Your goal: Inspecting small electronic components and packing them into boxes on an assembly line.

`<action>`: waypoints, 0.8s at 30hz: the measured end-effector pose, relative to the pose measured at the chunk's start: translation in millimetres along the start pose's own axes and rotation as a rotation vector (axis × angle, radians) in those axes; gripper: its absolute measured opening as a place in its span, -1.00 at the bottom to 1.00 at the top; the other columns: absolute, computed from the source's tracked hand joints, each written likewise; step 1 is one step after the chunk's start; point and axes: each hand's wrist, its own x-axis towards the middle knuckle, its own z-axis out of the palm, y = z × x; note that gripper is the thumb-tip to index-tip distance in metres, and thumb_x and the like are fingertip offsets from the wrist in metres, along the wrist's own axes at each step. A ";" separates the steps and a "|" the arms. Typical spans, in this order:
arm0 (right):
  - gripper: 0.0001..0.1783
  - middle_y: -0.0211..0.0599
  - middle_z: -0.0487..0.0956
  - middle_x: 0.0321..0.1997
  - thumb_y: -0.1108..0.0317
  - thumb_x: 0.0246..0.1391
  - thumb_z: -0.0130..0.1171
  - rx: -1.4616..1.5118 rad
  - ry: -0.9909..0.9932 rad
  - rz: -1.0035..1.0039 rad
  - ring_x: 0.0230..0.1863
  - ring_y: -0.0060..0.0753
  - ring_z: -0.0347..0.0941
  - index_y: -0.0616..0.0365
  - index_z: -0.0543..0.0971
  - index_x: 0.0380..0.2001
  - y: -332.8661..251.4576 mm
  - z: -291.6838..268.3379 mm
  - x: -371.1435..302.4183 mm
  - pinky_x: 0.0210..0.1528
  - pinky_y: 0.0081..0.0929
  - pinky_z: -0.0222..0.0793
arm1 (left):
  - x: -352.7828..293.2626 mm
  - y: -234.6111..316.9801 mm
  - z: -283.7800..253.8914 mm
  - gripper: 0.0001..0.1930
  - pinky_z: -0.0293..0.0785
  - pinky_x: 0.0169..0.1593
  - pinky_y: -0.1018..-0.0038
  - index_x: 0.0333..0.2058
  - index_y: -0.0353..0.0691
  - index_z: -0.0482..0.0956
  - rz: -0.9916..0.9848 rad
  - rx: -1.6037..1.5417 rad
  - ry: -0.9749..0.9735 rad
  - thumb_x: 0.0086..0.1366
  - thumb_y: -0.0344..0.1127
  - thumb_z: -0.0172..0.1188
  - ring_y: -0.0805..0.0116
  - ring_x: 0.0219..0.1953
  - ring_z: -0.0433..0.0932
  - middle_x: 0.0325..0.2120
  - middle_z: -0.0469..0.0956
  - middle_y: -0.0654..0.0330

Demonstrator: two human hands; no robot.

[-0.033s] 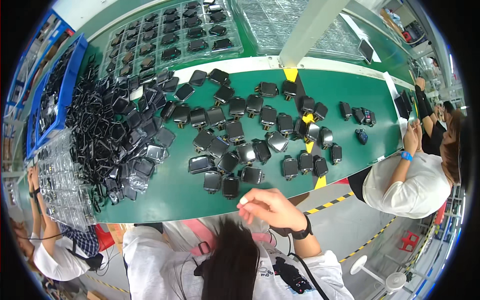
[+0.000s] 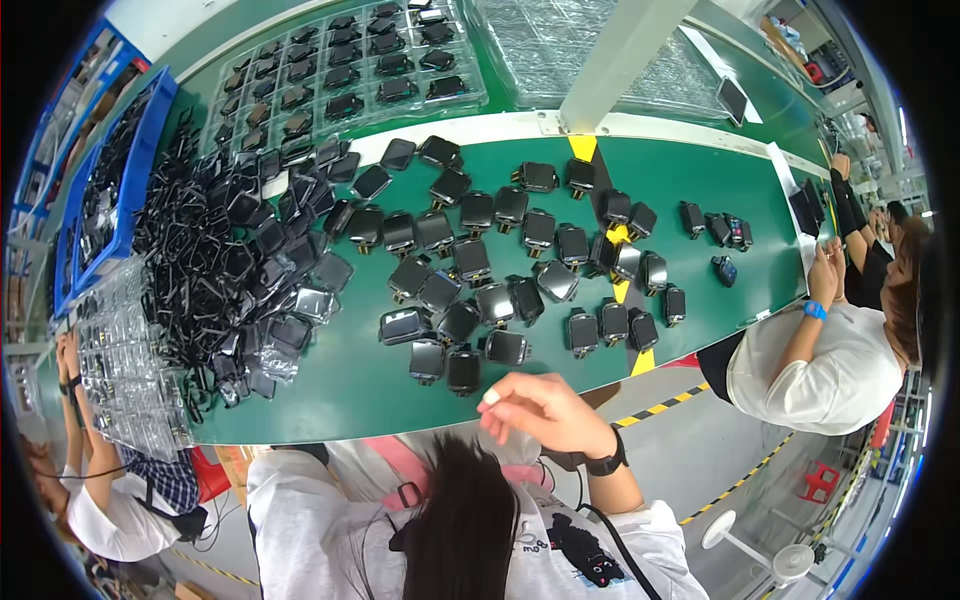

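Observation:
My right hand (image 2: 545, 412) is raised at the table's near edge, just below the closest watch-like devices. Its fingers are loosely bent and a little apart, and I see nothing held between them. One fingertip carries a small white covering. The nearest device is a black square-faced smartwatch body (image 2: 464, 371), not touched by the hand. Beside it lie another dark body (image 2: 427, 361) and a tilted one (image 2: 507, 347). Many more such bodies are spread over the green tabletop (image 2: 720, 330). My left hand does not show.
A big heap of black straps and watch parts (image 2: 200, 260) covers the left side, by a blue bin (image 2: 125, 190). Clear trays (image 2: 340, 75) hold devices at the back. A pale post (image 2: 620, 70) rises behind the table. Co-workers sit left and right (image 2: 820, 360).

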 end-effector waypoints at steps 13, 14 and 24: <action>-0.78 -0.19 0.53 -0.23 0.58 0.12 0.02 -0.137 0.183 -0.045 -0.26 -0.38 0.52 0.24 0.43 -0.14 13.2 25.8 -10.3 -0.28 -0.48 0.48 | -148.9 -33.3 -55.3 -0.77 0.46 -0.17 0.55 -0.19 -0.35 0.53 -0.167 0.412 0.091 0.30 -0.31 0.09 0.50 -0.22 0.52 -0.29 0.59 0.14; -0.78 -0.19 0.53 -0.23 0.58 0.12 0.02 -0.143 0.182 -0.038 -0.26 -0.38 0.52 0.24 0.43 -0.14 5.1 29.2 -14.3 -0.28 -0.48 0.48 | -159.9 -18.8 -59.0 -0.77 0.46 -0.17 0.55 -0.19 -0.35 0.54 -0.176 0.436 0.085 0.30 -0.30 0.08 0.50 -0.22 0.52 -0.29 0.59 0.14; -0.70 -0.13 0.51 -0.28 0.51 -0.04 0.17 -0.988 -0.072 -0.143 -0.28 -0.20 0.52 0.22 0.46 -0.16 -90.1 100.7 85.9 -0.26 -0.41 0.42 | -182.1 124.3 -95.4 -0.90 0.36 -0.46 0.49 -0.46 -0.39 0.49 1.000 -0.539 0.438 0.17 -0.48 0.06 0.31 -0.57 0.47 -0.65 0.52 0.11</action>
